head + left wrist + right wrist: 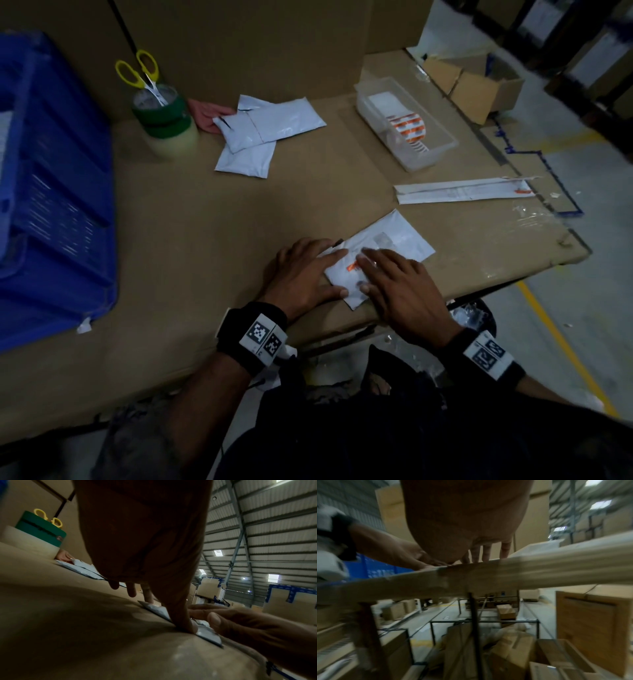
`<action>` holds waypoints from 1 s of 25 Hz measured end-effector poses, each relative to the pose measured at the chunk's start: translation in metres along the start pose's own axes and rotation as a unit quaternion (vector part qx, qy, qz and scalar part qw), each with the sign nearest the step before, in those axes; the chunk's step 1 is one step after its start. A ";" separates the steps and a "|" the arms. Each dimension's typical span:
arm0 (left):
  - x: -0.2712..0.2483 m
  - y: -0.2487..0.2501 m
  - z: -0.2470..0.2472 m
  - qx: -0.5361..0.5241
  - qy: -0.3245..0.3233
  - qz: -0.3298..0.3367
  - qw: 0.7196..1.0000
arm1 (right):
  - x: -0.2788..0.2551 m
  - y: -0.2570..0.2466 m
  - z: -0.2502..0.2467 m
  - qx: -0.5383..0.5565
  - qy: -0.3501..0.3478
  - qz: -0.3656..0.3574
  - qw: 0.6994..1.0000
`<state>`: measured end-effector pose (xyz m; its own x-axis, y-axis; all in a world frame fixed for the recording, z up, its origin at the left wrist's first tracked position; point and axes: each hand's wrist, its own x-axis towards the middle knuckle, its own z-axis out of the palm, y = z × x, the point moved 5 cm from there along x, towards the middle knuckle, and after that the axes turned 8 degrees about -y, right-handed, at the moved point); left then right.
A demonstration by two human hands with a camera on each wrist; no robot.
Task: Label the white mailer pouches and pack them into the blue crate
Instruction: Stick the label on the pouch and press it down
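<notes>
A white mailer pouch (400, 236) lies flat near the table's front edge, with an orange-and-white label (352, 266) on it. My left hand (308, 274) presses its left end with straight fingers; the thumb (187, 623) pins the near corner of the pouch (159, 610). My right hand (394, 284) lies flat on the label with its fingers spread. Two more white pouches (274, 126) are stacked at the back of the table. The blue crate (51, 192) stands at the left edge. In the right wrist view the table edge hides the pouch.
Another person's hand (209, 114) touches the far pouches. A tape-roll stack holds yellow scissors (144, 73). A clear tray (442, 150) with a roll of orange labels (409, 132) sits back right. A strip of backing paper (462, 190) lies beside it. Cardboard walls stand behind.
</notes>
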<state>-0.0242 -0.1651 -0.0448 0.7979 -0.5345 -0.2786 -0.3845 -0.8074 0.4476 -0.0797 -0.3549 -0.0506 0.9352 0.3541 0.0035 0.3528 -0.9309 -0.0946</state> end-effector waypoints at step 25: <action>-0.001 -0.004 0.009 -0.031 -0.047 -0.029 0.998 | -0.005 0.001 0.006 -0.031 -0.060 -0.069 0.995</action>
<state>-0.0274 -0.1634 -0.0544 0.7693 -0.5114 -0.3830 -0.3073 -0.8217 0.4800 -0.0847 -0.3569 -0.0561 0.8681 0.4845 -0.1079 0.4831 -0.8746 -0.0406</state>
